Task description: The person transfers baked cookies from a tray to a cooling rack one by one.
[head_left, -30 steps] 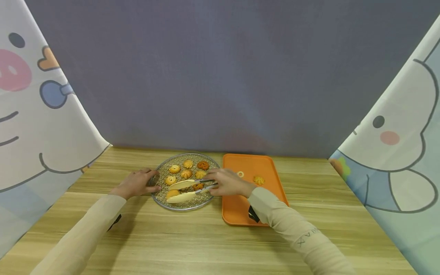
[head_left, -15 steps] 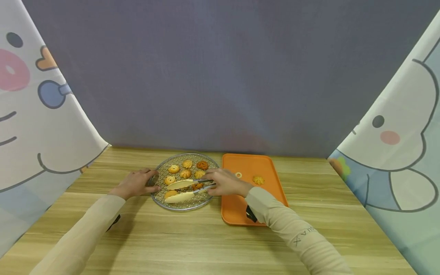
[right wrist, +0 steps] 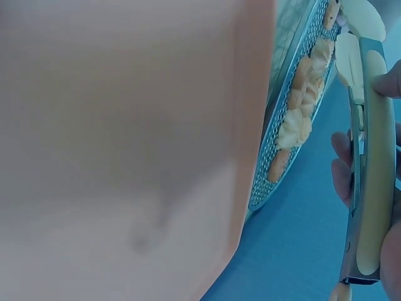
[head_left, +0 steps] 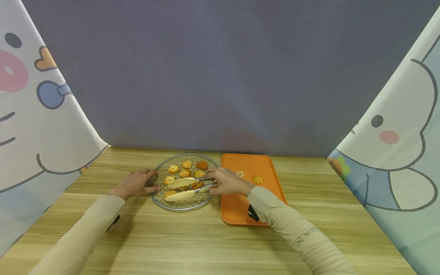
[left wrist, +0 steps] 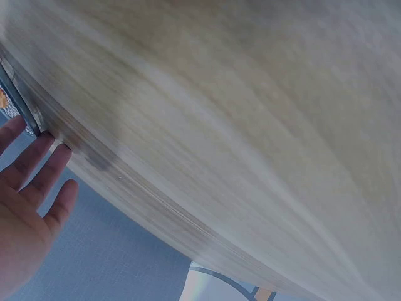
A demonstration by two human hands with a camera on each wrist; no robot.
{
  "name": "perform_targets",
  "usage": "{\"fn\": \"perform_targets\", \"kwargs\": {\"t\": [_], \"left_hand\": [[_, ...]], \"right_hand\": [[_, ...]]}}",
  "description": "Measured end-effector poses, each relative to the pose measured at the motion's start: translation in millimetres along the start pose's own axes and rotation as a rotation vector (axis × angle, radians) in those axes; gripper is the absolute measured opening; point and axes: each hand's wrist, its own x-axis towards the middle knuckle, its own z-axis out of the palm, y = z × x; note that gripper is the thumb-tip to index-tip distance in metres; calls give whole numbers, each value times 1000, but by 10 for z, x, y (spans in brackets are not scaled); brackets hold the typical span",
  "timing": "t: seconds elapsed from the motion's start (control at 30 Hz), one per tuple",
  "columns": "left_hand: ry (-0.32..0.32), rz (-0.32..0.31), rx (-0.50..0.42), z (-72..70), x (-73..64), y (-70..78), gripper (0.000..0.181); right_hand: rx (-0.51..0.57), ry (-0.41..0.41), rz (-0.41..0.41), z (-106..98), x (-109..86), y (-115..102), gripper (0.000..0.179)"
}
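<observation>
In the head view, a round textured clear plate (head_left: 183,208) carries several piped cookies (head_left: 185,173) and brown pretzel-shaped ones (head_left: 201,165). My left hand (head_left: 135,184) rests at the plate's left rim; in the left wrist view its fingertips touch the rim (left wrist: 25,113), fingers fairly straight. My right hand (head_left: 227,182) grips metal tongs (right wrist: 374,163) with cream tips (head_left: 180,196). The tips are spread over the plate's front half, with cookies beneath and between them. Whether they touch any cookie cannot be told. A small cream ring (head_left: 240,174) shows at the tongs' rear end.
An orange tray (head_left: 237,215) lies right of the plate, partly under my right forearm, with one piped cookie (head_left: 258,180) on it. Wooden table (head_left: 178,244) spreads around both. A grey cloth wall (head_left: 213,76) stands behind, with cartoon-printed curtains at the sides.
The tongs dip slightly towards the front, then rise back a little over the plate. Both hands otherwise stay in place, and the cookies look unmoved.
</observation>
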Motion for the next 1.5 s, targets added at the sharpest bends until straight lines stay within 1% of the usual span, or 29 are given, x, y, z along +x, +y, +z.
{"fn": "perform_targets", "kwargs": {"t": [0.27,0.53,0.7,0.97,1.3,1.5], "left_hand": [[7,10,6,3,0,-12,60],[1,4,-2,11,2,-19,60],[-5,1,-2,11,6,-22,60],[-8,-4,-3,12,14,-26,60],[-3,4,-7,14,11,-26,61],[-2,7,-11,17,12,-24,62]], "right_hand": [[0,11,-3,-74,-100,36,45],[3,37,-10,-111,-242,146,44],[20,43,2,-150,-358,211,44],[28,97,15,-237,-586,318,41],[46,92,75,-314,-877,483,43],[12,104,120,-376,-1054,560,42]]}}
